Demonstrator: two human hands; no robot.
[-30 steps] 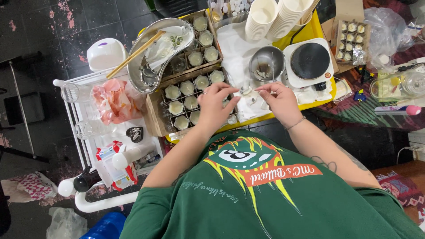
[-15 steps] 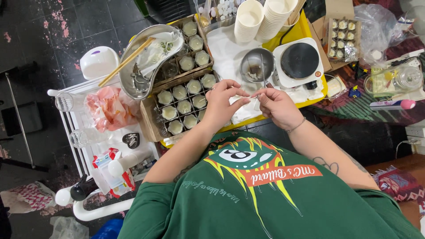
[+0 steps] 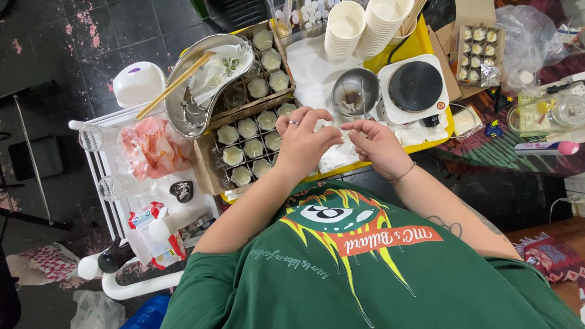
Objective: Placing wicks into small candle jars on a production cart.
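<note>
hands [image 3: 338, 140] together, perhaps pinching something unseen

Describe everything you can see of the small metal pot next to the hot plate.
The small metal pot is round, shiny and silver, like steel. It stands upright and open on a white cloth, just left of the white hot plate, and seems to touch it. Inside lie a little pale residue and a thin stick leaning on the wall. Both hands work just in front of it; neither touches it.
</note>
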